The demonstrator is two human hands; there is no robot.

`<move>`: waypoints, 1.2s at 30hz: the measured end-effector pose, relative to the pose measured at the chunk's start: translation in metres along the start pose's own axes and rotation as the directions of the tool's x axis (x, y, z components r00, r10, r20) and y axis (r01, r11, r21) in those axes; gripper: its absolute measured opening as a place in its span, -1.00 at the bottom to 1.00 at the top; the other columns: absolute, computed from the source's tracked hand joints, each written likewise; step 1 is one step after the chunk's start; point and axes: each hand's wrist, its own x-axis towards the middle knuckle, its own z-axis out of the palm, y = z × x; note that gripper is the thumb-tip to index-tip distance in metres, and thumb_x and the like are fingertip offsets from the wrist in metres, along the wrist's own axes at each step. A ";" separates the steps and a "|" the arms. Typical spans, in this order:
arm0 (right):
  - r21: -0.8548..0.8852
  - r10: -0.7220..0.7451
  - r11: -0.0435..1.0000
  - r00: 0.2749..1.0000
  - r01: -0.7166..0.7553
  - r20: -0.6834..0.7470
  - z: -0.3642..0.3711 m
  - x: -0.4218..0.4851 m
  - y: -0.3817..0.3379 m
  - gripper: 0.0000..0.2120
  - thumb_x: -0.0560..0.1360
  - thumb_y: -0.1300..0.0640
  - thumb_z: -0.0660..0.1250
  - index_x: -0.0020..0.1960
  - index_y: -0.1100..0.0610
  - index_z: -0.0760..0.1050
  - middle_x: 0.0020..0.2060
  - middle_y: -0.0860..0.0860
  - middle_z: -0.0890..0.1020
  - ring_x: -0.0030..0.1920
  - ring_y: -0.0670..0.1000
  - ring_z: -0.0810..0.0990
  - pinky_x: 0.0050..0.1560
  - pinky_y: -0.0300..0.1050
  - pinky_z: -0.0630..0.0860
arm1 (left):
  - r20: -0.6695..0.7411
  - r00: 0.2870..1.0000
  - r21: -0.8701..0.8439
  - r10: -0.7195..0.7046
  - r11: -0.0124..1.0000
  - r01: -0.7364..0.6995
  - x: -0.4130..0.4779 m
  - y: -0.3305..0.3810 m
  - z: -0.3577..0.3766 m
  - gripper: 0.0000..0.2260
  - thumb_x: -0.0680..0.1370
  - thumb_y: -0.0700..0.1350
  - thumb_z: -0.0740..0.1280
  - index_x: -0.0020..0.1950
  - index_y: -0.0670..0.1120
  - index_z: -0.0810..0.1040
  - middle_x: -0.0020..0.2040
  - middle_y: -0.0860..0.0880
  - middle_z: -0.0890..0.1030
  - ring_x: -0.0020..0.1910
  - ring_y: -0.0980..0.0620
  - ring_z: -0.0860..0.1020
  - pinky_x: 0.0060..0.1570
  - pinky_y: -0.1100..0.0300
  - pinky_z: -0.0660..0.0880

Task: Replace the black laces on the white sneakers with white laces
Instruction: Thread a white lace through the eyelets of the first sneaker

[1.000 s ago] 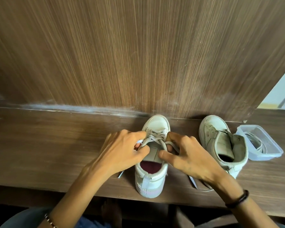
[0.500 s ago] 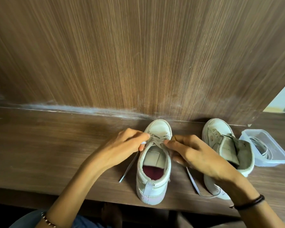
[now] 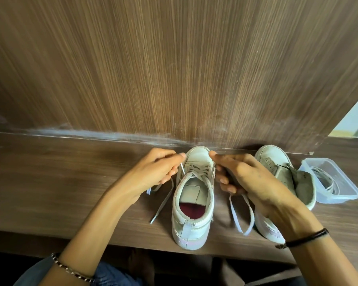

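Observation:
A white sneaker (image 3: 191, 205) stands on the wooden ledge with its toe against the wall panel; a white lace (image 3: 196, 169) crosses its lower eyelets. My left hand (image 3: 155, 172) pinches the lace's left strand beside the toe, and that strand's tip lies on the ledge. My right hand (image 3: 242, 176) grips the right strand, which loops down onto the ledge (image 3: 241, 213). The second white sneaker (image 3: 277, 168) lies to the right with no lace and its tongue folded out, partly hidden by my right wrist.
A clear plastic tub (image 3: 331, 180) holding coiled laces sits at the far right on the wooden ledge (image 3: 50, 182). The brown wall panel (image 3: 174, 69) rises right behind the shoes. The ledge's front edge runs just below the sneaker's heel.
Both hands have moved from the sneaker's tongue area toward its toe, pulling the lace strands outward. The camera has shifted slightly.

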 end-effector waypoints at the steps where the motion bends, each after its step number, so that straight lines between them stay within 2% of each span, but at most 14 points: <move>1: 0.000 0.000 1.000 1.000 0.000 -0.027 0.000 0.000 -0.002 -0.61 0.61 -0.11 0.35 -0.28 0.10 0.45 -0.42 0.01 0.45 -0.47 -0.06 0.34 -0.45 -0.30 0.25 | -0.034 0.999 0.006 0.004 1.000 -0.004 -0.001 0.001 -0.001 -0.66 0.66 0.06 0.30 -0.26 -0.08 0.44 -0.34 0.02 0.47 -0.46 0.17 0.35 -0.41 0.35 0.27; 4: -0.033 -0.027 0.999 0.996 0.024 -0.080 0.001 0.001 -0.005 -0.60 0.59 -0.13 0.37 -0.30 0.09 0.48 -0.37 0.00 0.45 -0.42 -0.09 0.36 -0.46 -0.31 0.24 | -0.106 0.994 -0.002 -0.003 1.000 0.003 0.002 0.000 -0.005 -0.63 0.59 0.23 0.33 -0.31 0.03 0.57 -0.05 0.11 0.69 -0.19 0.11 0.57 -0.03 0.16 0.52; 7: -0.088 -0.110 0.991 0.990 0.102 -0.088 0.001 0.003 -0.013 -0.58 0.60 -0.12 0.37 -0.34 0.09 0.47 -0.39 -0.01 0.41 -0.42 -0.10 0.32 -0.46 -0.35 0.24 | -0.089 0.992 -0.131 0.087 0.987 -0.098 0.003 0.012 -0.004 -0.63 0.62 0.13 0.33 -0.35 0.02 0.59 0.07 0.12 0.72 0.11 0.07 0.62 0.28 -0.08 0.49; 11: -0.257 -0.275 0.933 0.959 0.251 -0.062 -0.001 0.011 -0.034 -0.53 0.60 -0.18 0.36 -0.32 0.12 0.44 -0.42 0.01 0.33 -0.40 -0.05 0.26 -0.38 -0.24 0.25 | -0.003 0.973 -0.340 0.229 0.915 -0.217 0.006 0.030 -0.001 -0.68 0.63 -0.01 0.34 -0.31 -0.07 0.54 -0.22 0.10 0.60 -0.05 0.15 0.59 0.15 0.10 0.48; 14: -0.446 -0.425 0.824 0.901 0.349 -0.081 -0.001 0.022 -0.053 -0.47 0.61 -0.20 0.33 -0.34 0.18 0.43 -0.54 -0.11 0.37 -0.49 -0.11 0.31 -0.40 -0.29 0.27 | 0.078 0.966 -0.381 0.247 0.903 -0.200 0.012 0.036 0.002 -0.75 0.59 0.05 0.35 -0.17 -0.09 0.65 -0.21 0.03 0.61 -0.08 0.08 0.60 0.11 0.07 0.49; 16: -0.517 -0.497 0.759 0.865 0.395 -0.068 0.001 0.029 -0.064 -0.47 0.63 -0.21 0.30 -0.33 0.17 0.47 -0.55 -0.07 0.48 -0.50 -0.12 0.41 -0.34 -0.24 0.39 | 0.076 0.968 -0.432 0.239 0.883 -0.185 0.014 0.040 0.003 -0.74 0.56 0.07 0.35 -0.05 -0.09 0.70 -0.16 0.01 0.66 -0.05 0.05 0.63 0.13 -0.02 0.52; 19: -0.431 -0.481 0.796 0.876 0.425 -0.024 0.002 0.042 -0.062 -0.40 0.64 -0.26 0.25 -0.34 0.21 0.46 -0.48 0.01 0.55 -0.42 -0.01 0.53 -0.15 -0.03 0.54 | 0.027 0.970 -0.408 0.243 0.888 -0.211 0.019 0.040 0.002 -0.72 0.59 0.05 0.34 0.02 -0.15 0.70 -0.02 -0.09 0.73 0.06 -0.09 0.69 0.12 -0.03 0.55; 22: -0.447 -0.453 0.811 0.888 0.378 -0.071 0.003 0.044 -0.047 -0.36 0.65 -0.30 0.18 -0.20 0.28 0.50 -0.39 -0.02 0.57 -0.38 -0.10 0.48 -0.18 -0.19 0.47 | 0.009 0.978 -0.355 0.207 0.915 -0.190 0.023 0.035 0.003 -0.71 0.62 0.04 0.35 0.10 -0.15 0.71 0.05 -0.14 0.72 0.14 -0.12 0.67 0.18 -0.03 0.60; 24: -0.434 -0.447 0.830 0.883 0.350 -0.143 0.003 0.039 -0.035 -0.48 0.66 -0.26 0.17 -0.05 0.20 0.56 -0.23 -0.05 0.63 -0.25 -0.13 0.55 -0.19 -0.33 0.45 | -0.014 0.985 -0.330 0.173 0.929 -0.168 0.025 0.030 0.004 -0.72 0.63 0.03 0.35 0.11 -0.15 0.71 0.01 -0.11 0.73 0.08 -0.06 0.70 0.14 0.01 0.63; 27: -0.447 -0.520 0.807 0.823 0.385 -0.231 0.002 0.030 -0.024 -0.85 0.65 -0.02 0.31 0.06 0.05 0.55 -0.03 -0.06 0.60 -0.07 -0.17 0.55 -0.09 -0.40 0.41 | -0.073 0.986 -0.310 0.152 0.936 -0.167 0.027 0.026 0.007 -0.75 0.64 0.01 0.35 0.10 -0.14 0.71 -0.01 -0.15 0.74 0.01 -0.02 0.71 0.00 0.16 0.64; 29: -0.430 -0.519 0.811 0.826 0.396 -0.218 0.003 0.024 -0.022 -0.94 0.60 0.07 0.37 -0.02 0.05 0.58 -0.13 -0.04 0.65 -0.20 -0.18 0.55 -0.19 -0.37 0.43 | -0.115 0.982 -0.323 0.147 0.930 -0.177 0.027 0.025 0.008 -0.76 0.63 -0.01 0.36 0.07 -0.16 0.72 -0.02 -0.16 0.73 -0.04 0.02 0.70 -0.14 0.25 0.61; 31: -0.357 -0.445 0.858 0.881 0.369 -0.160 0.006 0.019 -0.020 -0.79 0.60 -0.06 0.40 -0.13 0.04 0.61 -0.25 0.00 0.69 -0.29 -0.16 0.56 -0.24 -0.21 0.49 | -0.140 0.979 -0.320 0.146 0.929 -0.184 0.025 0.024 0.009 -0.77 0.63 -0.04 0.37 0.05 -0.18 0.72 -0.09 -0.15 0.72 -0.13 0.10 0.67 -0.21 0.31 0.57; 33: -0.363 -0.418 0.863 0.901 0.353 -0.116 0.010 0.017 -0.018 -0.66 0.57 -0.21 0.39 -0.18 0.04 0.64 -0.29 0.01 0.70 -0.30 -0.09 0.60 -0.18 -0.12 0.54 | -0.146 0.978 -0.307 0.148 0.933 -0.187 0.025 0.024 0.009 -0.78 0.63 -0.04 0.37 0.04 -0.16 0.73 -0.07 -0.16 0.72 -0.12 0.08 0.68 -0.15 0.25 0.61; 36: -0.296 -0.393 0.888 0.915 0.352 -0.091 0.011 0.019 -0.017 -0.71 0.52 -0.19 0.45 -0.11 0.03 0.69 -0.25 -0.01 0.72 -0.24 -0.03 0.65 -0.08 -0.03 0.59 | -0.129 0.982 -0.345 0.138 0.922 -0.175 0.023 0.024 0.007 -0.78 0.61 0.00 0.39 0.06 -0.10 0.75 0.03 -0.16 0.73 0.06 -0.05 0.70 0.07 0.02 0.63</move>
